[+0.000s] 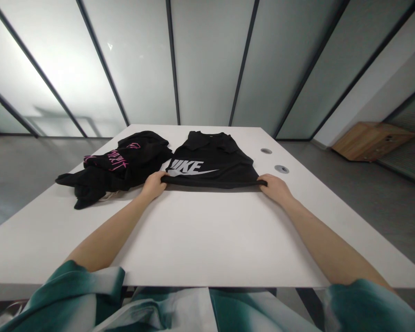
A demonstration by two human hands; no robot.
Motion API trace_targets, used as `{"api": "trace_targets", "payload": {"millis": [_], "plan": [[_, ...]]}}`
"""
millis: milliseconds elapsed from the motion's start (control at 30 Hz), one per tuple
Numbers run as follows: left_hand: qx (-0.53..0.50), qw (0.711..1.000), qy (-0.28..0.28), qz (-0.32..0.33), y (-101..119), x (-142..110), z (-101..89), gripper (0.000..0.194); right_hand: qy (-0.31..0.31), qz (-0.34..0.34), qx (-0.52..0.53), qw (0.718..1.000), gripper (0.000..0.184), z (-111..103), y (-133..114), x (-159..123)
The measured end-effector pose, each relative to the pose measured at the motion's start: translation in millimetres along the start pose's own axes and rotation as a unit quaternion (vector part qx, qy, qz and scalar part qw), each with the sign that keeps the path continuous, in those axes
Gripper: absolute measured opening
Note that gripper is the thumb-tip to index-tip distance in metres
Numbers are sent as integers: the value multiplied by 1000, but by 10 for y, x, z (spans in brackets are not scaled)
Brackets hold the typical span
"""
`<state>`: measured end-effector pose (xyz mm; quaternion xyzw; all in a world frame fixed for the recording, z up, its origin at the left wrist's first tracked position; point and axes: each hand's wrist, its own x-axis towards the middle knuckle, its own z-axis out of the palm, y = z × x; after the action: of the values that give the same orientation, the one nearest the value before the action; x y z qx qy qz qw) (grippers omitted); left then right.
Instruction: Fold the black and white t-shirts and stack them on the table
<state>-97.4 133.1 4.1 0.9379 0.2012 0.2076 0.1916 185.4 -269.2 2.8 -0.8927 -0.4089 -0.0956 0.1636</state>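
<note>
left hand [154, 185], right hand [275, 188] pinch black shirt [212, 157] by opposite corners, likely keeping edge straight; pink-lettered garment [124, 163] heaped beside left grip, probably leaving room.

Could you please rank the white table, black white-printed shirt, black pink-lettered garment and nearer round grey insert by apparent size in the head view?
1. White table
2. Black pink-lettered garment and black white-printed shirt: too alike to rank
3. Nearer round grey insert
</note>
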Motion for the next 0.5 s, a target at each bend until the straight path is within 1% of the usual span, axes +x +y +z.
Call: {"api": "trace_targets", "payload": {"millis": [33,100,167,200,267,400,500], "plan": [[-37,999,5,-18,-15,3,11,45,34,22,41,998,31,10,28,2],[-109,993,14,-37,-44,9,39,44,96,52,138,984,30,20,62,4],[-153,987,18,-45,-64,14,59,41,124,61,232,963,29,5,62,3],[-163,985,19,-47,-69,15,60,40,126,66,267,953,29,-12,53,3],[-160,986,19,-42,-63,16,40,37,116,81,303,942,26,-59,23,5],[-130,991,40,-1,16,16,-63,34,110,116,320,934,20,-176,-43,24],[-182,983,39,-11,117,14,-163,29,93,134,358,920,19,-296,-86,14]]}}
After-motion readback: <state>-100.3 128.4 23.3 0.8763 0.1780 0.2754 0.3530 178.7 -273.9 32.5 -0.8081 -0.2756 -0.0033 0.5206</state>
